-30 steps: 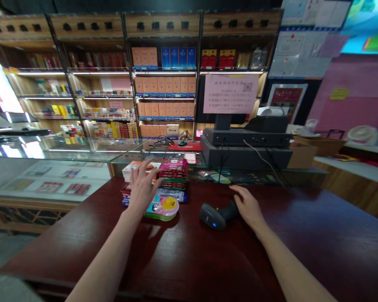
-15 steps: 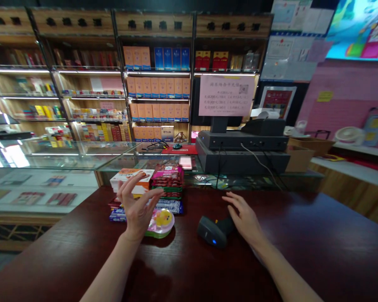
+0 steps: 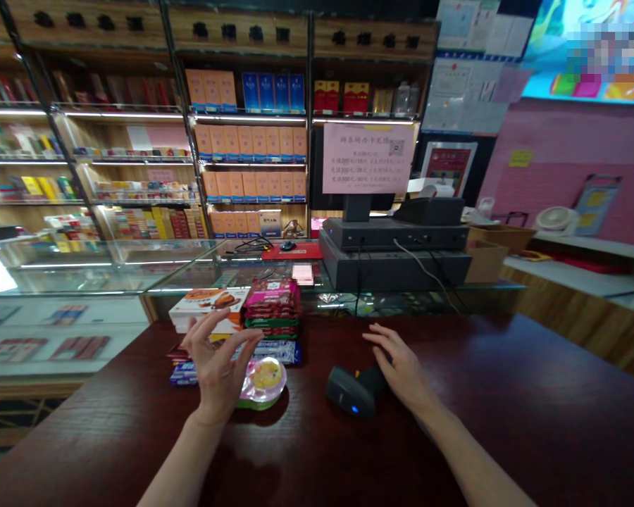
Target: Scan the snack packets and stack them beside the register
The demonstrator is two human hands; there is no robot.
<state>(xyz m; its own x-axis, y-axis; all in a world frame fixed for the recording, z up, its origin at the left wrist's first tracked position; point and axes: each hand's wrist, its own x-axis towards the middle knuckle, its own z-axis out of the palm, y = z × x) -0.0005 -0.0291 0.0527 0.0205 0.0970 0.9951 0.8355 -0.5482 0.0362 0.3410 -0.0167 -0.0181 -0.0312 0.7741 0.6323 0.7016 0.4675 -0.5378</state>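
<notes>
Pixelated patch on the wall poster, upper right of the frame. Blurred pink card on the glass counter. Print on the pink notice too small to read. Blue snack packets partly behind the left hand. Handle of the barcode scanner partly behind the right hand. Left forearm and right forearm cut off by the bottom edge.

Shop interior. Wooden wall shelving is stocked with boxed cartons and lit by LED strip lights. A glass display case is set along the left, with a dark red wooden counter placed in front of the shelves. A pink wall is seen at right, with paper notices posted beside it and a colourful poster above. A pale wooden ledge is fixed below the wall.
</notes>
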